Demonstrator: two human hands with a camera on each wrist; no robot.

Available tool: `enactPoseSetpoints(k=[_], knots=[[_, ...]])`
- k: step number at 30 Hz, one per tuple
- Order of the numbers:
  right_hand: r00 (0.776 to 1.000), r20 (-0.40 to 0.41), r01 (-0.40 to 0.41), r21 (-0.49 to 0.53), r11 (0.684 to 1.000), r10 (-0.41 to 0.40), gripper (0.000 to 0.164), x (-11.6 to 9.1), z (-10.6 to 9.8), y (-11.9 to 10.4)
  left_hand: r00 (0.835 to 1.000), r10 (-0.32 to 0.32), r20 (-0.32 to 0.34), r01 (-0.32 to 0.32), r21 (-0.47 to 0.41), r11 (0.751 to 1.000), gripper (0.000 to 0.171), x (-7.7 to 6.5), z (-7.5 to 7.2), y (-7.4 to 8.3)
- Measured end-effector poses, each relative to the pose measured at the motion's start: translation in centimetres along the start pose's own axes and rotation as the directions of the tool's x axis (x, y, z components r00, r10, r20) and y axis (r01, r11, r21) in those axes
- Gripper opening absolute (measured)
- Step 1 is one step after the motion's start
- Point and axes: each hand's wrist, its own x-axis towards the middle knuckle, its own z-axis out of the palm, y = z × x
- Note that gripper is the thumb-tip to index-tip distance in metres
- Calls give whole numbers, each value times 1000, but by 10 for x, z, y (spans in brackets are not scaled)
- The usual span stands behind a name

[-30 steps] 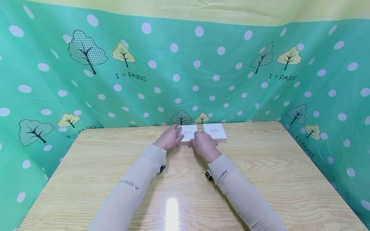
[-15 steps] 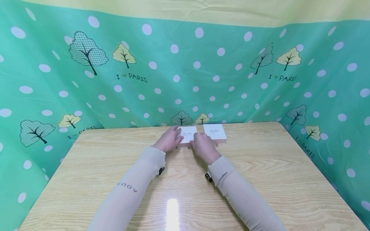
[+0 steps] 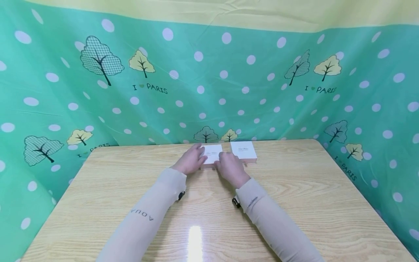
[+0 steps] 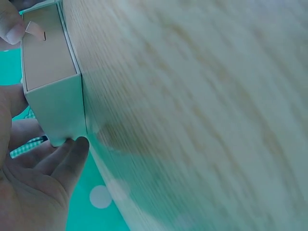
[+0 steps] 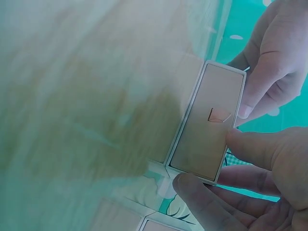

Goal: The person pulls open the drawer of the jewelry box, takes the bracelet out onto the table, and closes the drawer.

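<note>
A small white box (image 3: 212,150) with a pinkish drawer front lies on the table's far side. Its ribbon tab (image 5: 220,115) sticks out of that drawer front in the right wrist view. My left hand (image 3: 190,160) holds the box's left end, fingers along the side and thumb at the upper edge. At the other end, my right hand (image 3: 232,168) grips the right side with thumb and fingers. A second white box (image 3: 243,150), with the same kind of printed lettering on top, stands just to the right, a narrow gap away. Some fingers are hidden behind the held box.
The wooden table (image 3: 209,211) stretches toward me, with a bright light reflection near its front. A green polka-dot curtain (image 3: 183,91) printed with trees hangs right behind the table's back edge.
The held box has come slightly toward me and to the left, both hands staying on it. The second box keeps its place, and the head view has tilted up a little.
</note>
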Motion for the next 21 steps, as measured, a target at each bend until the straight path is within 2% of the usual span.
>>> enactPoseSetpoints(k=[13, 21], knots=[[998, -39, 57, 13, 998, -56, 16, -4, 2, -2, 1000, 10, -15, -10, -10, 1000, 52, -6, 0, -2], [998, -35, 56, 9, 998, -55, 16, -4, 3, -2, 999, 17, -29, -17, -13, 1000, 51, -10, -1, -1]])
